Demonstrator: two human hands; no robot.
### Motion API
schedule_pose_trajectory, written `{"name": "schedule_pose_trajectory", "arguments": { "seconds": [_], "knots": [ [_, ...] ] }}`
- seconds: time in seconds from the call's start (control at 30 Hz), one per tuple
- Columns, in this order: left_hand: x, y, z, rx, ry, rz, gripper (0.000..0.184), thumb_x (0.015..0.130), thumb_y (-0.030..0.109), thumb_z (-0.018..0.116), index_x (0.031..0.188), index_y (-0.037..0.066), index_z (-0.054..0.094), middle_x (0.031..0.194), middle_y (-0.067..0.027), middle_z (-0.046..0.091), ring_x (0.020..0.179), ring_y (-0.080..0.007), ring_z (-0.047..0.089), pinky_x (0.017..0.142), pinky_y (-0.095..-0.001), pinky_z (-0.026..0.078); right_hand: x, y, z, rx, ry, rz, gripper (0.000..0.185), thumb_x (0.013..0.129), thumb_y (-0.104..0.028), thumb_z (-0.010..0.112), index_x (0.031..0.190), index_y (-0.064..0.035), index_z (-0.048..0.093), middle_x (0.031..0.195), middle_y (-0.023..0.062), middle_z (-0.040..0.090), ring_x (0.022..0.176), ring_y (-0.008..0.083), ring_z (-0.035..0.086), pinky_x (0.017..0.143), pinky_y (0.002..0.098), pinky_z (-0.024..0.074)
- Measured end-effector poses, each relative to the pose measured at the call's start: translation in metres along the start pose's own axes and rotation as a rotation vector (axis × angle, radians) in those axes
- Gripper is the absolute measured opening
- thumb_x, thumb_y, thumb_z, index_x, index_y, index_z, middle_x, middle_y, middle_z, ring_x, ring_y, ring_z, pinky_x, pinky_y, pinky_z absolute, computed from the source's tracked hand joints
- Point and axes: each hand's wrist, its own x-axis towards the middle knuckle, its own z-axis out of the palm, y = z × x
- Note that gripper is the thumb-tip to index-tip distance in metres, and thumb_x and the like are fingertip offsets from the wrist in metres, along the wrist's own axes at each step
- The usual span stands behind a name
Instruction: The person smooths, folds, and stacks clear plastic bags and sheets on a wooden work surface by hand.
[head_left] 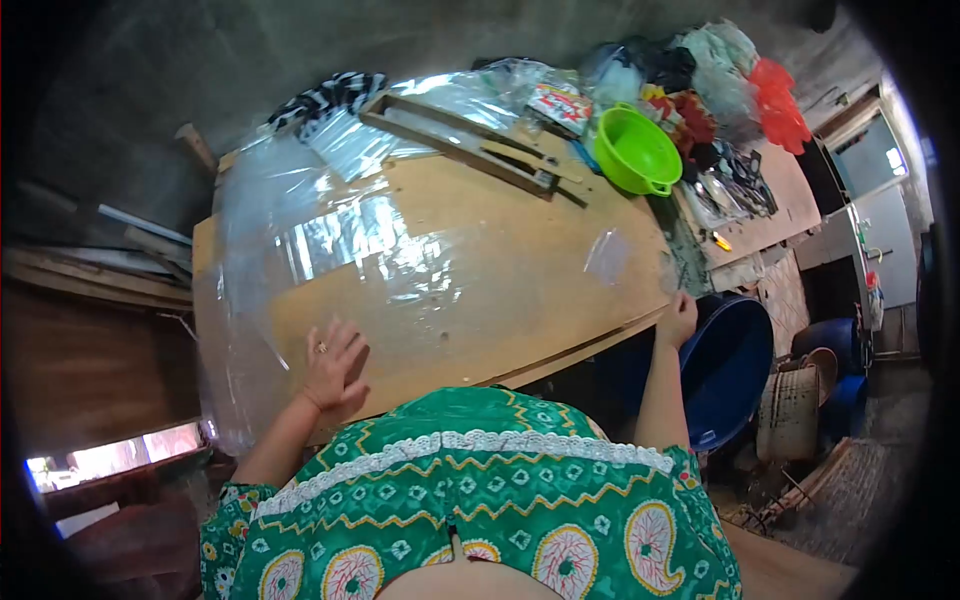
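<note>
Left hand: the left hand (337,370) is at the lower left of the frame, over the near part of the worktop (535,250), a ring on one finger.
Left grip: fingers spread, nothing seen held; whether the palm presses down, I cannot tell.
Right hand: the right hand (677,320) is right of centre, at the worktop's right end, near the blue tub (738,345).
Right grip: fingers drawn together; whether they pinch anything, I cannot tell.
Clear plastic sheet: the clear plastic sheet (345,240) lies across the left of the worktop, shiny and creased, hanging over its left edge.
Small plastic piece: the small plastic piece (606,257) lies flat, right of centre.
Green basin: the green basin (636,150) is at the upper right, beside the wooden trough (440,151).
Red bag: the red bag (778,105) is farther right.
</note>
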Motion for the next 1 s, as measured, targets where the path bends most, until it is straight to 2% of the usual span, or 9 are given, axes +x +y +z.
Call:
{"name": "schedule_pose_trajectory", "arguments": {
  "seconds": [0.2,0.43,0.47,0.53,0.6,0.67,0.73,0.83,1.0],
  "knots": [
    [0.026,0.044,0.028,-0.082,0.171,-0.109,0.035,0.068,0.023,0.057,0.101,0.013,0.055,0.113,-0.0083,0.048,0.112,-0.0282,0.038,0.09,-0.048,0.025,0.035,0.041,0.033,-0.26,-0.116,-0.138,0.019,0.073,-0.021,0.054,0.079,-0.0046,0.059,0.077,0.0116,0.056,0.074,0.0278,0.053,0.067,0.0359,0.0422],
    [0.061,0.058,-0.002,0.002,0.66,-0.253,0.005,0.07,0.014,0.055,0.071,0.011,0.051,0.062,-0.0061,0.05,0.056,-0.0249,0.051,0.052,-0.035,0.041,0.039,0.036,0.042,-0.404,-0.235,-0.315,0.024,0.067,-0.024,0.062,0.083,-0.0067,0.057,0.081,0.0099,0.054,0.078,0.0291,0.051,0.066,0.0394,0.043],
    [0.067,0.065,-0.022,0.08,0.641,-0.257,0.005,0.07,0.015,0.055,0.07,0.012,0.051,0.061,-0.0059,0.05,0.055,-0.0245,0.051,0.051,-0.0344,0.041,0.035,0.0,0.035,-0.372,-0.167,-0.151,0.046,0.064,-0.026,0.065,0.103,-0.0047,0.052,0.096,0.0156,0.052,0.09,0.032,0.049,0.078,0.0386,0.0399],
    [0.07,0.085,-0.058,0.106,0.582,-0.286,0.005,0.07,0.015,0.056,0.072,0.012,0.052,0.064,-0.0066,0.053,0.056,-0.0252,0.053,0.051,-0.0341,0.042,0.025,-0.057,0.039,0.023,-0.219,-0.509,0.063,0.062,-0.03,0.067,0.111,0.0021,0.043,0.111,0.02,0.044,0.104,0.0343,0.04,0.088,0.0392,0.0321],
    [0.066,0.097,-0.083,0.076,0.56,-0.338,0.006,0.07,0.014,0.057,0.074,0.011,0.054,0.067,-0.0075,0.056,0.058,-0.0264,0.054,0.051,-0.0343,0.043,-0.004,-0.169,0.007,0.543,-0.732,-0.599,0.071,0.061,-0.03,0.067,0.117,0.0015,0.036,0.118,0.0207,0.039,0.112,0.0342,0.033,0.093,0.0388,0.0256],
    [0.056,0.102,-0.101,-0.061,0.478,-0.376,0.008,0.071,0.016,0.057,0.074,0.01,0.055,0.067,-0.0067,0.056,0.061,-0.0251,0.055,0.053,-0.0336,0.043,-0.038,-0.255,-0.022,0.545,-0.998,-0.994,0.073,0.06,-0.03,0.068,0.118,0.001,0.036,0.119,0.0201,0.038,0.114,0.0341,0.032,0.094,0.0385,0.0248],
    [0.034,0.098,-0.118,-0.093,0.531,-0.421,0.009,0.071,0.018,0.057,0.075,0.01,0.056,0.067,-0.006,0.056,0.061,-0.0246,0.055,0.053,-0.0337,0.043,-0.074,-0.315,-0.033,0.549,-1.006,-1.32,0.061,0.063,-0.025,0.065,0.114,-0.0029,0.041,0.111,0.0201,0.046,0.104,0.0357,0.041,0.088,0.0381,0.0327],
    [-0.016,0.081,-0.151,-0.064,0.512,-0.543,0.011,0.071,0.021,0.057,0.076,0.011,0.057,0.068,-0.0054,0.057,0.064,-0.0243,0.055,0.055,-0.034,0.043,-0.121,-0.351,0.021,0.44,-1.37,-1.392,0.037,0.07,-0.02,0.055,0.103,-0.006,0.049,0.096,0.0181,0.054,0.088,0.0353,0.051,0.077,0.0381,0.0409],
    [-0.12,0.008,-0.17,0.135,0.286,-0.778,0.011,0.07,0.022,0.056,0.074,0.011,0.054,0.076,-0.0069,0.055,0.073,-0.0265,0.054,0.063,-0.037,0.043,-0.188,-0.444,0.072,0.189,-1.399,-1.544,0.02,0.076,-0.016,0.041,0.082,-0.0053,0.057,0.08,0.0152,0.056,0.076,0.032,0.056,0.065,0.0385,0.0442]
  ]
}}
